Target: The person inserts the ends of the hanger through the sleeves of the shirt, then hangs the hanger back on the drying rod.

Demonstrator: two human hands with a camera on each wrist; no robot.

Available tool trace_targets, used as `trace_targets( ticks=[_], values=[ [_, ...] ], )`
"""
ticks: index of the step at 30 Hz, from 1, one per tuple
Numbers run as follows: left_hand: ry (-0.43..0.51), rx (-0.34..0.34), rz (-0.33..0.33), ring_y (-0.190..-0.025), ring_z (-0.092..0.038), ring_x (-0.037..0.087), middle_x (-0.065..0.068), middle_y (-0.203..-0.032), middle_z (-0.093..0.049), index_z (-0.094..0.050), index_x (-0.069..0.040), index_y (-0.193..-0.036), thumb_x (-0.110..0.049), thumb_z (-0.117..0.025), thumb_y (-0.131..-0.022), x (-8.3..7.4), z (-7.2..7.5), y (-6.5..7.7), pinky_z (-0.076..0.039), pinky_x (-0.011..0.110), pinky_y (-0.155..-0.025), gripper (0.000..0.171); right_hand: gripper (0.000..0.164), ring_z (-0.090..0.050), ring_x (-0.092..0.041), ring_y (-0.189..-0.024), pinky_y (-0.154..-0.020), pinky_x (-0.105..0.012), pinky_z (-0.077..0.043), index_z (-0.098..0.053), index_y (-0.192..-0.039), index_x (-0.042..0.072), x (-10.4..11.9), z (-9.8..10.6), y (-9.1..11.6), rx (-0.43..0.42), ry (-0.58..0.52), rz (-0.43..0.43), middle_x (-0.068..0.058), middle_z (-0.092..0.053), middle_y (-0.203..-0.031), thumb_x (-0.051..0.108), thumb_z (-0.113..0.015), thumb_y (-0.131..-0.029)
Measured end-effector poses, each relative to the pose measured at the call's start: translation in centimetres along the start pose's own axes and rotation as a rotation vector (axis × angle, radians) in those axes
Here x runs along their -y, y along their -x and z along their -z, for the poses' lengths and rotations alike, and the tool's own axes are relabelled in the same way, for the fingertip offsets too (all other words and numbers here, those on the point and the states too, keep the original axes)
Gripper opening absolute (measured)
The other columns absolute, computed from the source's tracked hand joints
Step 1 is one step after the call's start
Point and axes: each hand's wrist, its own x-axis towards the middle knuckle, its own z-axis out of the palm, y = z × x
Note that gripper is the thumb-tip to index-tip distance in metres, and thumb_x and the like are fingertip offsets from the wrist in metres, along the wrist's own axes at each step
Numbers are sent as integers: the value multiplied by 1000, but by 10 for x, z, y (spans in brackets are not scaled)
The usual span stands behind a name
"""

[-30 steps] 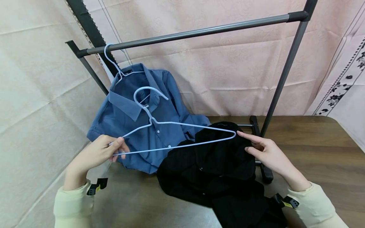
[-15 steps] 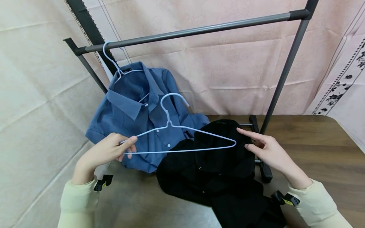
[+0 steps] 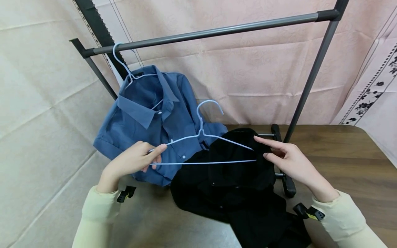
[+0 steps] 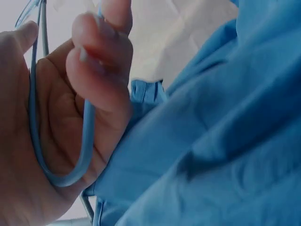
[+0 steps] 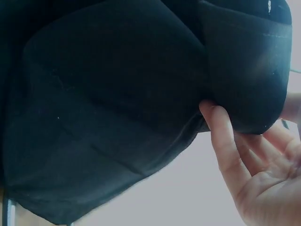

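My left hand point(image 3: 133, 158) grips one end of a light blue hanger point(image 3: 203, 162), its thumb lying on the upper arm. The left wrist view shows the hanger's rounded end point(image 4: 84, 146) looping across the palm, fingers curled over it. The far end disappears into a black shirt point(image 3: 223, 193), near its collar. My right hand point(image 3: 286, 162) holds that shirt's edge; in the right wrist view the thumb point(image 5: 221, 132) lies in front of the black cloth point(image 5: 117, 108), with other fingers behind. The hanger's hook points up and right.
A blue shirt point(image 3: 130, 137) hangs on another hanger point(image 3: 116, 57) from the grey rack bar point(image 3: 217, 32), close behind my left hand. The rack's right post point(image 3: 313, 79) and foot point(image 3: 288, 184) stand by my right hand, on the wooden table point(image 3: 341, 162).
My left hand has carried the hanger rightward, and its hook has turned more upright. The hanger's right tip, visible before, is now inside the black shirt. My right hand stays nearly in place.
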Motion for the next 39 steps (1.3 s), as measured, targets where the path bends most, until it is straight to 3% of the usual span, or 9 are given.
trace_targets(
  ticks=[15,21,29,34,36,39],
  values=[
    [58,44,-123,-49,-59,21,3,-66,-68,-74,-10,-78,-57,-37,-106,-12,-37,-54,-49,36,-51,66,51,-36,-8,-50,-49,-29,-36,-60,-141,32,21,-6,-12,-106,30,49,10,-32,-62,6,-64,-97],
    [84,43,-149,-48,-59,21,1,-64,-68,-75,-11,-78,-59,-34,-105,-17,-53,-68,-51,38,-51,69,50,-36,-8,-50,-49,-28,-36,-63,-138,34,35,-11,-18,-158,50,63,11,-30,-58,5,-63,-96],
    [136,14,-195,-47,-59,22,-2,-63,-67,-74,-15,-74,-61,-33,-105,-24,-65,-80,-52,38,-50,69,47,-41,-11,-51,-50,-26,-38,-64,-135,37,57,-23,-30,-260,34,107,3,-40,-63,8,-64,-97],
    [238,-9,-218,-48,-59,23,1,-65,-69,-75,-13,-76,-56,-32,-107,-22,-71,-80,-52,43,-49,69,45,-47,-12,-66,-60,-19,-45,-64,-137,27,65,-37,-39,-333,-16,242,3,-56,-84,5,-65,-97],
    [285,-23,-229,-49,-60,25,2,-66,-69,-75,-11,-76,-55,-32,-108,-21,-75,-81,-52,44,-49,69,46,-53,-11,-77,-67,-17,-48,-61,-140,23,66,-42,-41,-336,-51,288,4,-64,-106,4,-65,-98],
    [339,-48,-250,-49,-60,26,1,-67,-70,-75,-11,-77,-55,-31,-108,-18,-82,-84,-53,41,-48,70,48,-60,-11,-87,-74,-18,-52,-56,-145,19,66,-45,-41,-309,-110,321,1,-62,-129,3,-61,-100]
  ],
)
